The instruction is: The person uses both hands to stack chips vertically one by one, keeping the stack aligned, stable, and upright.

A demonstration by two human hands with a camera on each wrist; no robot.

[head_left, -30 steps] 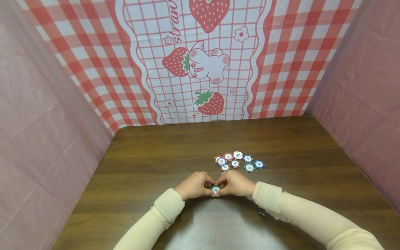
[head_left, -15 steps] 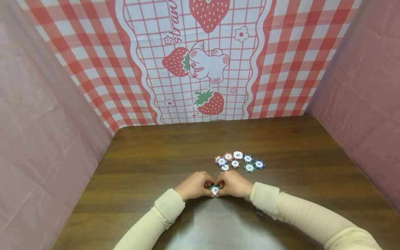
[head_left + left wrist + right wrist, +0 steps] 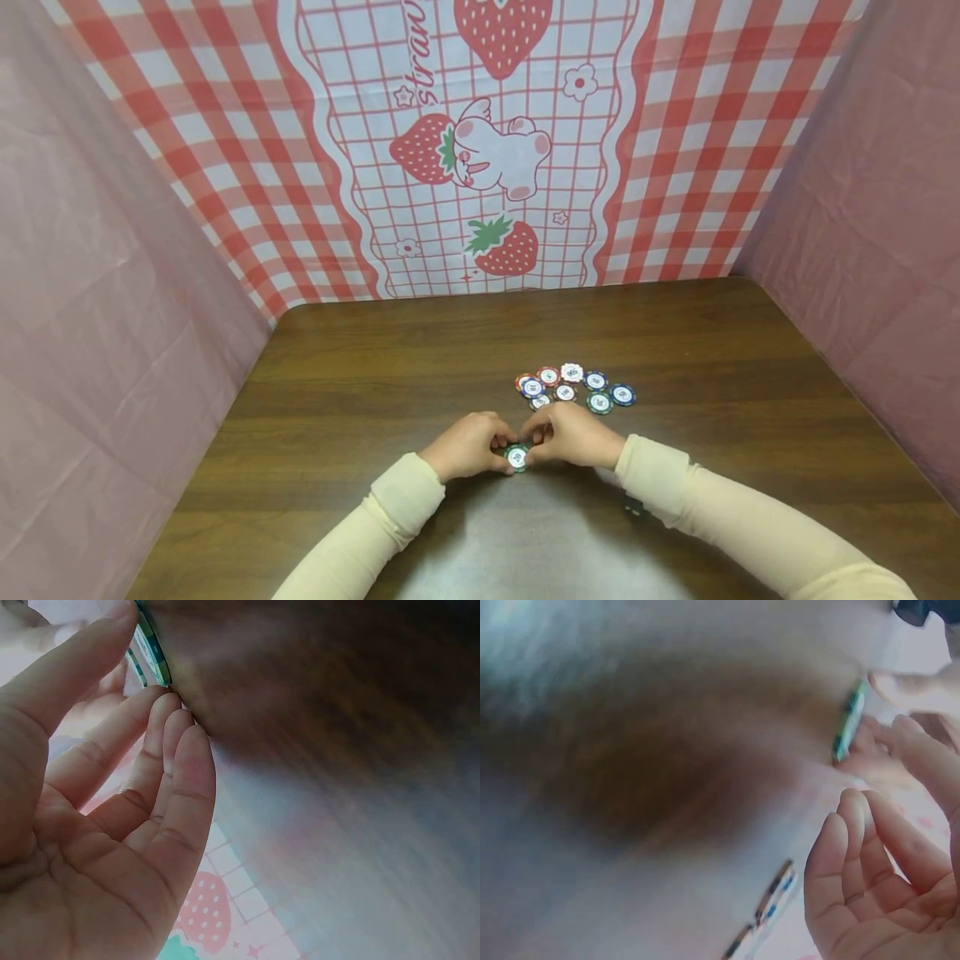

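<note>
The right hand point(image 3: 572, 435), its grip parted, is easing off the green chip point(image 3: 516, 457), apparently leaving the left hand point(image 3: 467, 444) holding it.

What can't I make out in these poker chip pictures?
Head view: part of the leftmost red chip, under a blue chip.
Head view: part of the dark object, behind the right sleeve.
Left wrist view: end of the green chip, cut off by the top edge.
Right wrist view: grain of the table, blurred.

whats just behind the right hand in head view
Past the right hand lie several poker chips on the table. One chip seems partly covered by it; whatever lies under the hand is hidden.
</note>
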